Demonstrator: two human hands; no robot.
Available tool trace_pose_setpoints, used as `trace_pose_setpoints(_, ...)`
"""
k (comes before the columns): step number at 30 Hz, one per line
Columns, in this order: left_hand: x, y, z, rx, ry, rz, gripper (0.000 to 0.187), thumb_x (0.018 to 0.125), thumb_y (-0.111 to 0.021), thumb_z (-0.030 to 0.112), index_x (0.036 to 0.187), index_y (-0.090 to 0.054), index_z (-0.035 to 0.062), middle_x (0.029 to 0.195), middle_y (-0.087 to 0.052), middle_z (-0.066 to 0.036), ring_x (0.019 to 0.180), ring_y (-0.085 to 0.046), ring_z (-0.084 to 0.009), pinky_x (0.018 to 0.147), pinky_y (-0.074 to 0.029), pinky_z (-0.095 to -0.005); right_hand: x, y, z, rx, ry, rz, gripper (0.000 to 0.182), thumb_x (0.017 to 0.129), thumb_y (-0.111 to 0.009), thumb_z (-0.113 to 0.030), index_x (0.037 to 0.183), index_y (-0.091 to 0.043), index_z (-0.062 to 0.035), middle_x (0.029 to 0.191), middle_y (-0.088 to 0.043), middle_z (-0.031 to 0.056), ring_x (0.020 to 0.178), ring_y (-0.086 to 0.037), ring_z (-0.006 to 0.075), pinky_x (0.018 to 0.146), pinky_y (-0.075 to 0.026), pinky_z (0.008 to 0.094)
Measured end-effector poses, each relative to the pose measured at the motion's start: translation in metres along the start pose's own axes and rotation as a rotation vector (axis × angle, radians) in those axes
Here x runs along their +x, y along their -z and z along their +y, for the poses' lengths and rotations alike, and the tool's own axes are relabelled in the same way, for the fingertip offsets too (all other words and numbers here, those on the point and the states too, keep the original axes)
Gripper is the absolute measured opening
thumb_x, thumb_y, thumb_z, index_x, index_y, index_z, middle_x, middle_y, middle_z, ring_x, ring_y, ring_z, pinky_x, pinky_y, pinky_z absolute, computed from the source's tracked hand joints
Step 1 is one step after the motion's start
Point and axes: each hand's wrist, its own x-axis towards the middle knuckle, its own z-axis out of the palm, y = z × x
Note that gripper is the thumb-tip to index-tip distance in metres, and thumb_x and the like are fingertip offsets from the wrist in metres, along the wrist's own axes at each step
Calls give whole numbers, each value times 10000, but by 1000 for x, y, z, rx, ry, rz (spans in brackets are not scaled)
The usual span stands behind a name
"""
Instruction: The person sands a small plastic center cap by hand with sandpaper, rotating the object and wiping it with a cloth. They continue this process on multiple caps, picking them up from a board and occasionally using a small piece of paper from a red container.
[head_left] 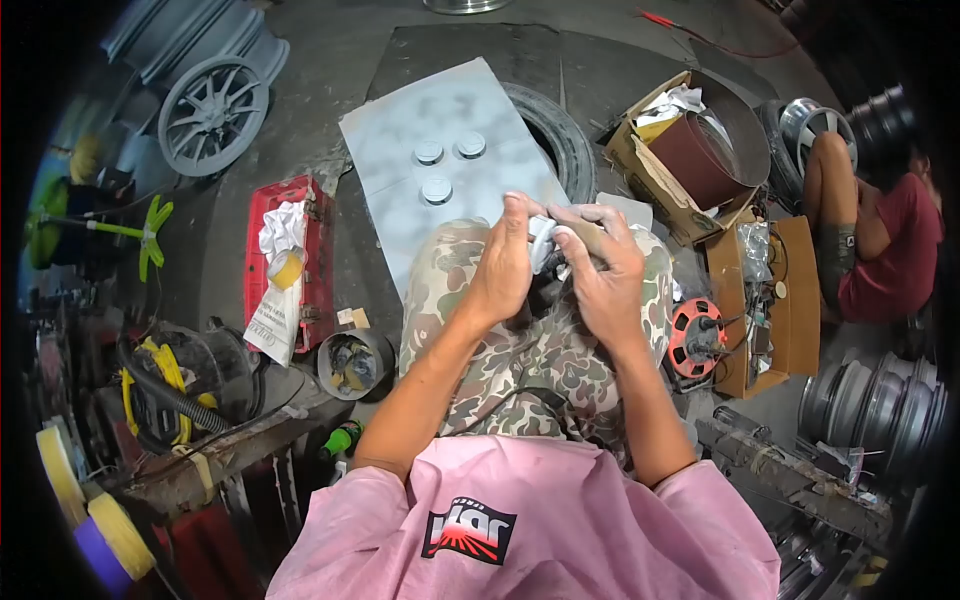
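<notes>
Above my knees, my left hand [505, 265] grips a light grey round wheel centre cap [541, 243] by its edge, thumb up. My right hand [612, 280] is closed on a folded tan piece that looks like sandpaper [592, 236], close against the cap. Its fingertips partly hide where the two meet. Just beyond my knees lies a grey-sprayed board [390, 150]. Three more grey wheel centre caps rest on it: one at left [428, 152], one at right [470, 145] and one nearer me [436, 190].
To the left are a red toolbox [318, 260] with paper and tape, and a round tin [354, 364]. On the right are cardboard boxes [795, 300], a red cable reel [694, 338] and a seated person [890, 240]. A tyre [560, 130] lies behind the board; wheel rims [213, 115] stand around.
</notes>
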Motion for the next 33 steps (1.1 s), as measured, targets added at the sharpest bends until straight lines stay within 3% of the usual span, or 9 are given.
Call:
trace_pose_setpoints(3, 5, 1, -11, 80, 8, -50, 772, 1194, -54, 601, 1054, -590, 63, 947, -556, -35, 908, -521, -153, 926, -479, -326, 4, 21, 1, 98, -82, -112, 245, 953, -803, -60, 1193, -848, -74, 1124, -744, 97, 1032, -637, 286, 916, -535, 396)
trace_pose_setpoints(6, 1, 1, -9, 71, -51, -49, 764, 1202, -54, 576, 1059, -596, 56, 960, -547, -38, 918, -521, -166, 954, -472, -326, 0, 26, -14, -125, 375, -185, 346, 821, -858, 11, 1147, -833, -101, 1140, -752, 37, 1038, -626, 277, 910, -540, 403)
trace_pose_setpoints(9, 1, 3, -11, 45, -76, -78, 721, 1214, -94, 552, 1080, -590, 46, 1002, -542, -55, 942, -518, -168, 963, -466, -327, 1, 34, -12, -177, 393, -213, 338, 824, -854, 18, 1141, -834, -97, 1132, -751, 39, 1033, -625, 274, 914, -536, 401)
trace_pose_setpoints(13, 2, 3, -15, 67, -80, -91, 640, 1225, -172, 526, 1105, -567, 36, 1013, -530, -61, 969, -501, -164, 957, -453, -324, 3, 26, -2, -54, 137, -142, 328, 831, -848, 15, 1138, -835, -99, 1120, -752, 36, 1023, -629, 279, 906, -538, 418)
trace_pose_setpoints(19, 1, 6, -10, 51, -129, -84, 506, 1234, -259, 432, 1126, -555, 36, 1062, -534, -71, 1002, -508, -162, 982, -440, -322, 3, 30, -22, -163, 336, -151, 178, 950, -807, -59, 1124, -844, -50, 1023, -758, 79, 1020, -649, 279, 895, -535, 365)
trace_pose_setpoints(21, 1, 5, -11, 10, -242, -37, 491, 1233, -291, 440, 1164, -525, 14, 1062, -547, -113, 1026, -525, -204, 1006, -443, -359, 0, 21, -14, -1, 86, -36, 169, 959, -800, -62, 1117, -839, -20, 985, -758, 108, 966, -658, 275, 883, -535, 360)
trace_pose_setpoints(23, -1, 6, -11, -20, -238, -32, 465, 1235, -301, 412, 1187, -534, 11, 1090, -550, -111, 1045, -519, -196, 1022, -436, -353, -8, 13, -7, 24, 23, -7, 156, 1020, -767, -98, 1107, -831, 14, 936, -768, 93, 873, -672, 207, 844, -534, 337)
trace_pose_setpoints(26, 0, 3, -11, -59, -254, 57, 477, 1229, -312, 430, 1196, -536, 11, 1088, -552, -113, 1053, -536, -203, 1026, -436, -355, -25, 2, 6, 302, -490, -31, 260, 1099, -733, -222, 1101, -825, 21, 948, -782, 7, 821, -647, 66, 752, -517, 299)
trace_pose_setpoints(33, 11, 3, -14, 204, -474, 227, 516, 1215, -356, 466, 1216, -593, 8, 1085, -568, -103, 1018, -576, -208, 966, -466, -349, -31, -2, -16, 725, -754, 3, 284, 1087, -755, -278, 1111, -824, -4, 929, -784, 18, 831, -642, 41, 721, -482, 242)
